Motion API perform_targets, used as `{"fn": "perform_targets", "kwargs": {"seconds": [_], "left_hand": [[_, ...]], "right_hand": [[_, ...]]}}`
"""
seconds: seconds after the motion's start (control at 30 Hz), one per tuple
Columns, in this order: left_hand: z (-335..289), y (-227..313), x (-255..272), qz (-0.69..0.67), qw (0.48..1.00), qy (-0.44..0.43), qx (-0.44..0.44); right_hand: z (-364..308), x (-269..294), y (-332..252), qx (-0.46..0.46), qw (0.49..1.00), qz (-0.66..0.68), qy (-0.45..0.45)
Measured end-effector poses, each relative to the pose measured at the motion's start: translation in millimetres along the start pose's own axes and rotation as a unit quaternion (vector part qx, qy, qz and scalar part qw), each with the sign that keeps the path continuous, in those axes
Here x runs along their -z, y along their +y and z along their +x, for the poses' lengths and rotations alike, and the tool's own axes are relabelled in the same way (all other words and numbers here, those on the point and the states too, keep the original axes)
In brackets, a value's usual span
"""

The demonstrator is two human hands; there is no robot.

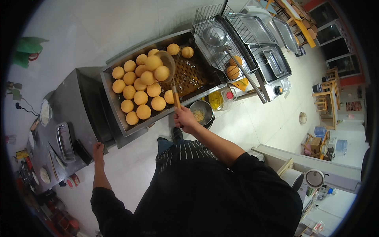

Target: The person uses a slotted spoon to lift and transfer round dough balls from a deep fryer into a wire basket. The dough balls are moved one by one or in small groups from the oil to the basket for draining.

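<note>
Black clothing covered the person before the fryer. The ladle, long-handled probably against heat, was clamped in the right hand; the left hand, near the counter, I could not judge. Golden balls crowded the fryer's left part.

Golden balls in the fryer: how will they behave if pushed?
Being round, the golden balls would probably roll when pushed. The shiny dark liquid beside them suggests slippery surfaces. Their crusts look mostly unbroken, so gentle contact probably won't crush them.
</note>
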State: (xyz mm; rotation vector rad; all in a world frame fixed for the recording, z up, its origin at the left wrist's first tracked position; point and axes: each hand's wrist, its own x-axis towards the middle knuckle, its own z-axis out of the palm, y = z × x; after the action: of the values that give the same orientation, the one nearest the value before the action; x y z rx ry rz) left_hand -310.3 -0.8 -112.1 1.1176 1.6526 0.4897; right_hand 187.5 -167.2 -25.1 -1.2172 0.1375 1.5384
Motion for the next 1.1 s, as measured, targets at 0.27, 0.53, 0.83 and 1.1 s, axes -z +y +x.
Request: {"fn": "perform_targets", "kwargs": {"seconds": [0.27,0.53,0.83,1.1], "left_hand": [[5,-11,2,0.005,1.000,0.005,-0.014],[0,-5,0,0.003,1.000,0.010,-0.009],[0,1,-1,0.026,1.000,0.011,-0.005],[0,-3,0,0.006,1.000,0.006,-0.007]], "right_hand": [[0,-38,-2,0.131,0.969,-0.209,0.003],[-33,-16,-2,0.068,0.979,-0.184,-0.055],[-49,-12,35,-0.048,0.943,-0.313,-0.105],[-40,-9,57,-0.067,0.929,-0.345,-0.118]]}}
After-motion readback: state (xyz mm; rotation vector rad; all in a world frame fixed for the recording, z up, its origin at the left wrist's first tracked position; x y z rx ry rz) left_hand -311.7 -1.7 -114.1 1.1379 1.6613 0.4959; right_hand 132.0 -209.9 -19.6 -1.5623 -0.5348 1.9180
